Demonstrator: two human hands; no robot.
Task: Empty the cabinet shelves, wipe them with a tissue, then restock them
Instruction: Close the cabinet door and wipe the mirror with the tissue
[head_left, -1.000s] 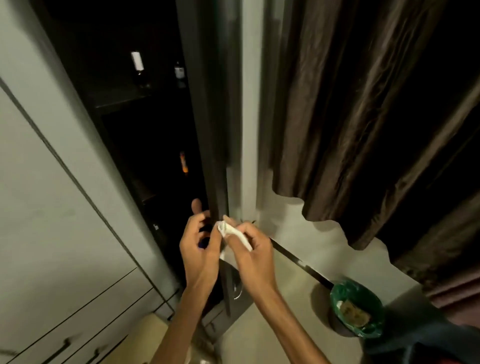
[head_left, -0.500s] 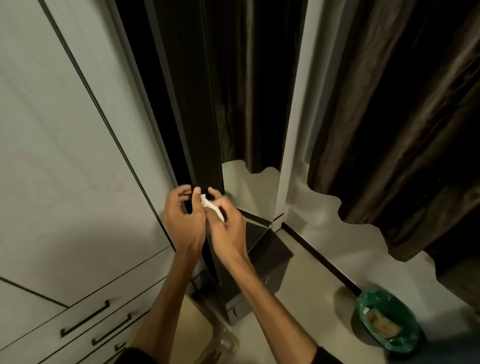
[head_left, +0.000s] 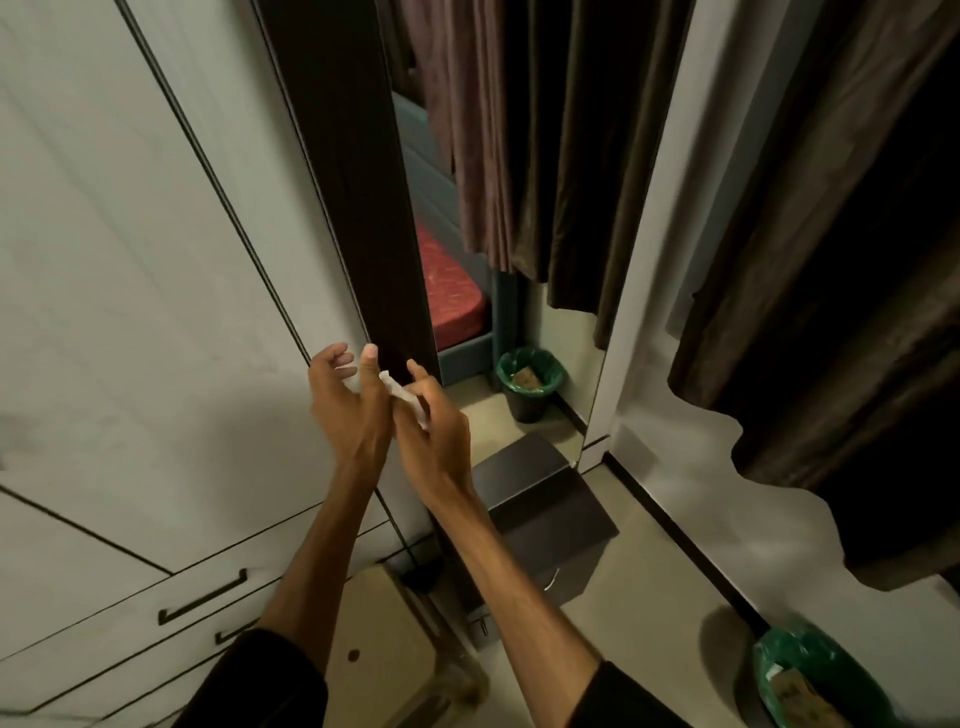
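A small white tissue (head_left: 402, 396) is pinched in the right hand (head_left: 434, 434) and steadied by the left hand (head_left: 349, 402), fingers loosely curled, just before the dark door edge (head_left: 358, 208). It is best folded flat — a clean face outward — before wiping. Counted: one tissue, two drawer handles (head_left: 203, 603), one green-lined bin (head_left: 815, 680) near right — its double mirrored.

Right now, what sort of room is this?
Probably a bedroom: a pale wardrobe with drawers, a mirror reflecting a red mattress, and dark curtains.
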